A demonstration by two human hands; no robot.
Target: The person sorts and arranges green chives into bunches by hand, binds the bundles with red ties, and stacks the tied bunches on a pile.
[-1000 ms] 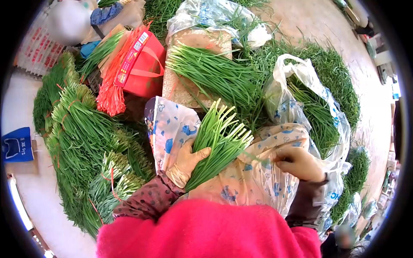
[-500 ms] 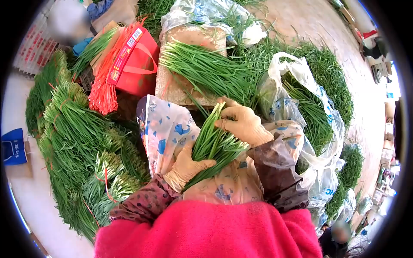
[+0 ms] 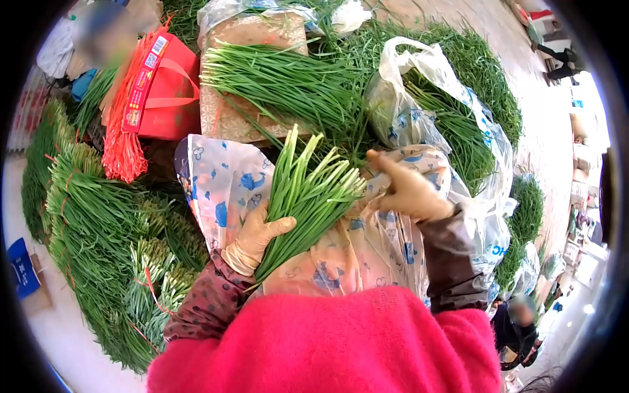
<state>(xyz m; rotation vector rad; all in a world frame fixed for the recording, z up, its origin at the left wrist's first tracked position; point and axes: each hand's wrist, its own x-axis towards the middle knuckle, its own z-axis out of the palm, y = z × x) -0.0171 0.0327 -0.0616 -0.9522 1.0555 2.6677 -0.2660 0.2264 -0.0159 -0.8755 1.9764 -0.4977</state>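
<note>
A bunch of green stalks with pale ends (image 3: 304, 200) lies in my gloved left hand (image 3: 255, 239), whose fingers and thumb wrap round its lower part. To the right of the pale ends is my right hand (image 3: 413, 190), slightly blurred, its index finger stretched out and apart from the bunch. Whether its other fingers hold anything is hard to see. Beneath both hands a patterned plastic sheet (image 3: 226, 187) covers my lap. Beyond them, more loose stalks (image 3: 282, 82) rest on a patterned board (image 3: 219, 121).
Tied green bundles (image 3: 98, 223) are piled at the left. Red ties (image 3: 124, 147) hang beside a red bag (image 3: 170, 92). A clear plastic bag (image 3: 393, 98) holds greens at the right. Another person (image 3: 517, 331) is at the lower right.
My right hand reached in to the pale ends of the bunch, then drew back to the right. The bunch has stayed in my left hand. The view has shifted, so the surroundings appear further left.
</note>
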